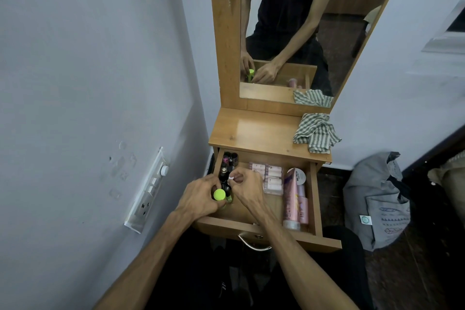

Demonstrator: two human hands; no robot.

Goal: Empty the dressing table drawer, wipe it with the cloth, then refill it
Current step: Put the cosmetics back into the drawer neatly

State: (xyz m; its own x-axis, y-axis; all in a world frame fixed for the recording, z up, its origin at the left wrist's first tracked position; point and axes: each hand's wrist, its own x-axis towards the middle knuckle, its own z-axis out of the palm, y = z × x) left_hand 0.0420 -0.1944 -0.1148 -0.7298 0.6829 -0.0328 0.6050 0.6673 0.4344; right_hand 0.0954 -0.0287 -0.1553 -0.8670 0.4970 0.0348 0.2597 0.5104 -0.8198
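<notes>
- Left hand grips a green-capped bottle at the open drawer's 9 o'clock wall.
- Right hand pinches a small white item beside the dark bottles.
- Pink tubes line the 3 o'clock wall; bare drawer floor lies between.
- Striped cloth overhangs the counter's 3 o'clock edge.

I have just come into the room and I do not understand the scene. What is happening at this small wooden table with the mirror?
A person sits before the open wooden drawer with both hands inside. The left hand grips a bottle with a round lime-green cap; the right hand pinches something small and white among the dark little bottles. Pink tubes and a clear pack of pale tubes lie in the drawer. The striped cloth rests crumpled on the tabletop.
</notes>
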